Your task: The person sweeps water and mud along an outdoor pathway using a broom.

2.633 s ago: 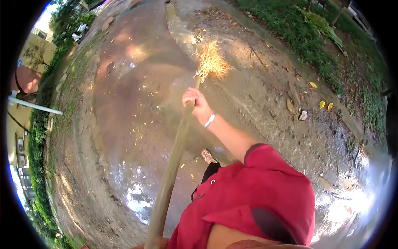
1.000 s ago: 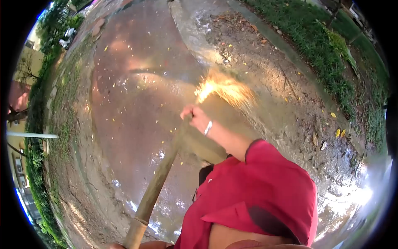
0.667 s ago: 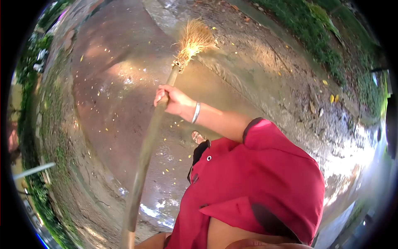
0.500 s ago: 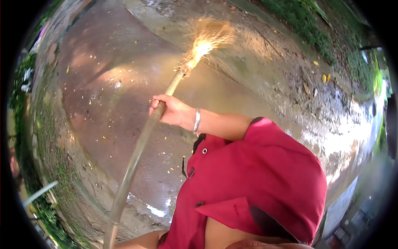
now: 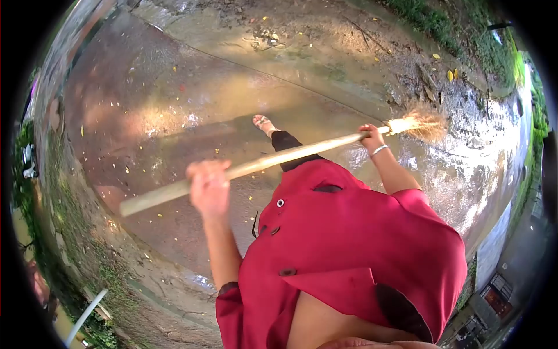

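Note:
A broom with a long wooden handle point(image 5: 290, 155) lies slantwise across the front of my body, its straw bristles point(image 5: 427, 125) at the right. My right hand point(image 5: 372, 138), with a silver bangle at the wrist, is wrapped around the handle just below the bristles. My left hand point(image 5: 209, 183) is closed over the handle toward its thick left end. Motion blurs that hand, so its single fingers are hard to make out.
My sandaled foot point(image 5: 264, 124) stands on the wet, muddy paved ground point(image 5: 192, 70), which is scattered with small leaves. Grass point(image 5: 430, 26) borders the upper right. A pale pipe-like bar point(image 5: 87, 317) shows at the lower left.
The broom has swung from steep to nearly level, bristles moving right and down. My right hand moved right with it. My left hand has come up into view on the handle, and a foot now shows.

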The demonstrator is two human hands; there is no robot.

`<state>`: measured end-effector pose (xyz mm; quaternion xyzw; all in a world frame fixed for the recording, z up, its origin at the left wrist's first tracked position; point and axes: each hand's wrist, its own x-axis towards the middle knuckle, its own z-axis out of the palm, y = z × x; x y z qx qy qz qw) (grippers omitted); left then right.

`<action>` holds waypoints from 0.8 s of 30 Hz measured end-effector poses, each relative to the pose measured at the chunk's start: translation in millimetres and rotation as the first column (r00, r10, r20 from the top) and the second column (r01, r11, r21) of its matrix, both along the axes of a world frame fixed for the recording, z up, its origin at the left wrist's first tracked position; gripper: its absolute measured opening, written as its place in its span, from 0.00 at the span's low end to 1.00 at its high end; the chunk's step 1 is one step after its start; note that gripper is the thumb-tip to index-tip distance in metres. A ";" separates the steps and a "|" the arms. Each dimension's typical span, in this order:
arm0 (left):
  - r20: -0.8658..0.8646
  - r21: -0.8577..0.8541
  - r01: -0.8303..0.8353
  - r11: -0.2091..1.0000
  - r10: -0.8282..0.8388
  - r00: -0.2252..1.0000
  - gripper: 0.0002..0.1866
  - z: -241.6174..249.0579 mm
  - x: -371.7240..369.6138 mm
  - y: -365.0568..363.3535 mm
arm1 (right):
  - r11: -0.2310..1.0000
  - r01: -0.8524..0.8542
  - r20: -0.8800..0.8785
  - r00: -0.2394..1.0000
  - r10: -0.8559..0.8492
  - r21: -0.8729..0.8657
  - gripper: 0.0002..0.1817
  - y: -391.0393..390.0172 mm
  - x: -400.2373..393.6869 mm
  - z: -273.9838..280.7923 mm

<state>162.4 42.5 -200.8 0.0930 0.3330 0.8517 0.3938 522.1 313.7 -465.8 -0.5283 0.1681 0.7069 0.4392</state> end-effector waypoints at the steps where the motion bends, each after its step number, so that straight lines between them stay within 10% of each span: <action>1: -0.029 0.036 0.088 0.995 -0.087 0.996 0.10 -5.8 -3.1 23.8 | 0.994 0.096 0.032 0.995 -0.095 -0.044 0.07 10.7 1.8 -2.5; 6: -0.209 0.043 0.244 0.969 -0.231 0.950 0.10 14.9 -75.8 88.9 | 0.975 -0.185 0.217 0.954 0.208 -0.123 0.08 42.4 -65.6 -129.3; 7: -0.253 0.040 0.242 0.969 -0.225 0.941 0.10 28.0 -100.3 94.1 | 0.645 -0.759 0.570 0.570 0.591 0.090 0.04 33.5 -102.1 -124.2; 8: -0.257 0.046 0.157 0.986 -0.140 0.956 0.09 42.8 -127.7 96.0 | -0.009 -1.000 0.862 -0.008 0.508 -0.004 0.15 22.6 -139.7 -114.9; 13: -0.571 -0.003 -0.213 0.977 0.173 0.803 0.09 166.3 -260.2 39.3 | -0.335 -0.925 0.866 -0.014 0.500 0.178 0.14 -3.3 -417.4 24.1; 15: -0.603 0.035 -0.324 0.945 0.279 0.748 0.11 232.9 -270.1 17.3 | -0.347 -0.901 0.748 -0.037 0.662 0.262 0.11 -8.6 -496.7 122.4; 16: -0.672 0.052 -0.282 0.958 0.243 0.700 0.11 261.9 -268.5 20.4 | 0.102 -0.934 0.118 0.150 0.982 0.344 0.04 -19.9 -550.2 118.7; 17: -0.696 0.082 -0.249 0.965 0.234 0.679 0.11 285.1 -264.2 18.2 | 0.522 -0.851 -0.409 0.499 0.764 -0.062 0.12 -30.8 -603.5 116.7; 19: -0.817 0.066 -0.292 0.954 0.219 0.533 0.11 307.0 -251.2 26.1 | 0.482 -0.873 -0.368 0.425 0.827 0.074 0.10 -29.9 -660.3 158.1; 21: -0.910 0.054 -0.370 0.927 0.198 0.363 0.12 306.8 -241.2 40.0 | 0.737 -0.637 -0.656 0.459 0.599 0.226 0.11 -29.7 -720.1 155.6; 24: -0.981 0.031 -0.533 0.846 0.127 0.145 0.14 280.9 -227.6 66.9 | 0.778 -0.619 -0.909 0.256 0.329 0.107 0.11 6.5 -800.6 162.2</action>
